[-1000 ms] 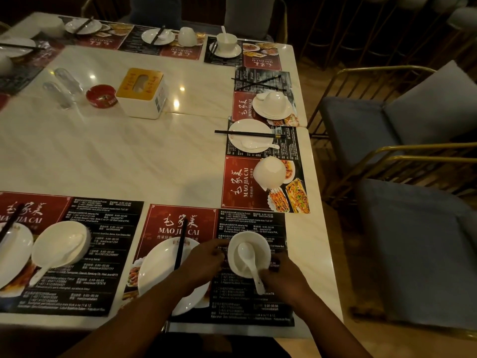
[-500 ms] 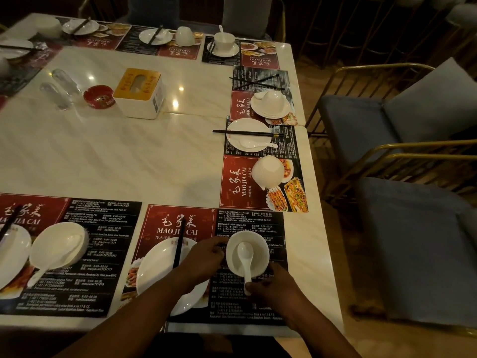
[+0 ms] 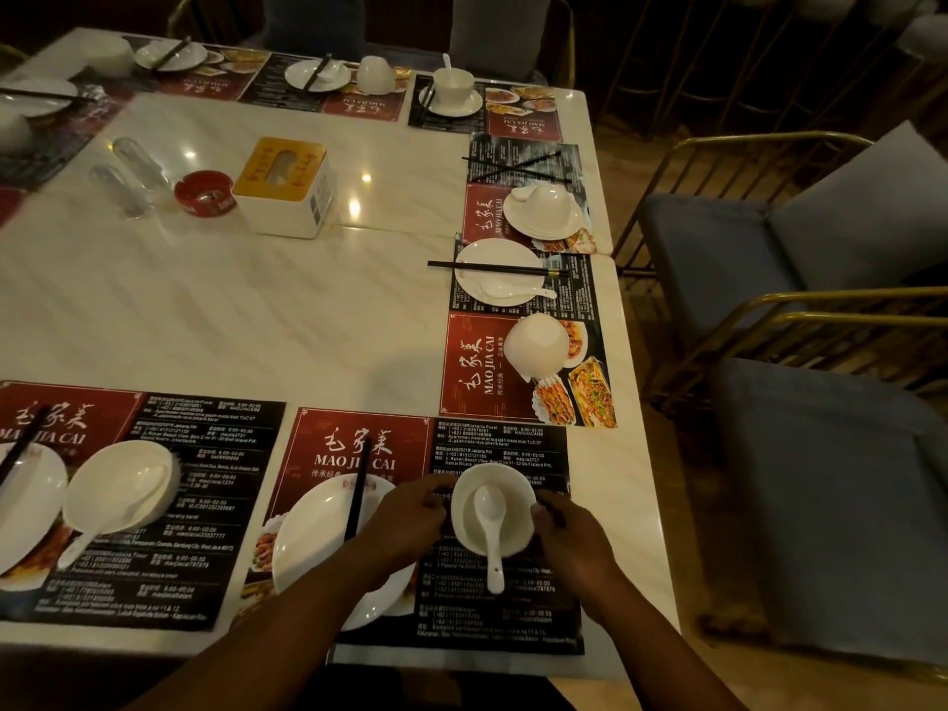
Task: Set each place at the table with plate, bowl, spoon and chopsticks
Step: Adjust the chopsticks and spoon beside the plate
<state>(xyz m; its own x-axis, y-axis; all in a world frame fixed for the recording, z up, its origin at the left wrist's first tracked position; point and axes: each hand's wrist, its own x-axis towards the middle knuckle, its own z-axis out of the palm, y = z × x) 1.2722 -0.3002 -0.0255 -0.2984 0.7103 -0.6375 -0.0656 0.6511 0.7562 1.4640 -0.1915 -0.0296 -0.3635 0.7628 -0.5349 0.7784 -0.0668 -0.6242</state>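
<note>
The spoon [image 3: 490,531] has swung round since a second ago. Its handle pointed off toward the right hand then, and now it runs straight back toward the person's edge of the bench [image 3: 256,310]. The right hand [image 3: 569,541] has come up from the handle to the side of the bowl [image 3: 518,531].

Both hands are now at the bowl. The left hand [image 3: 405,526] has its fingers curled against the left wall, and the right hand's fingers are curled at the right wall. In this dim light they look to be holding it between them.

The bowl stands upright on the dark half of the placemat [image 3: 492,443], just right of the plate [image 3: 313,551]. The spoon's scoop lies inside it and the handle hangs over the near rim. The chopsticks [image 3: 356,497] lie across the plate, pointing away from the person.

I judge this to be the last squaring-up of this place: plate, bowl, spoon and chopsticks are all here.

The next move probably calls for letting go without nudging the bowl, then reaching to the place on the right side. There the second bowl [image 3: 536,346] sits tipped over on its mat, apart from the second plate [image 3: 492,259], which carries a spoon and chopsticks. That bowl wants righting, and its spoon likely belongs inside it.
</note>
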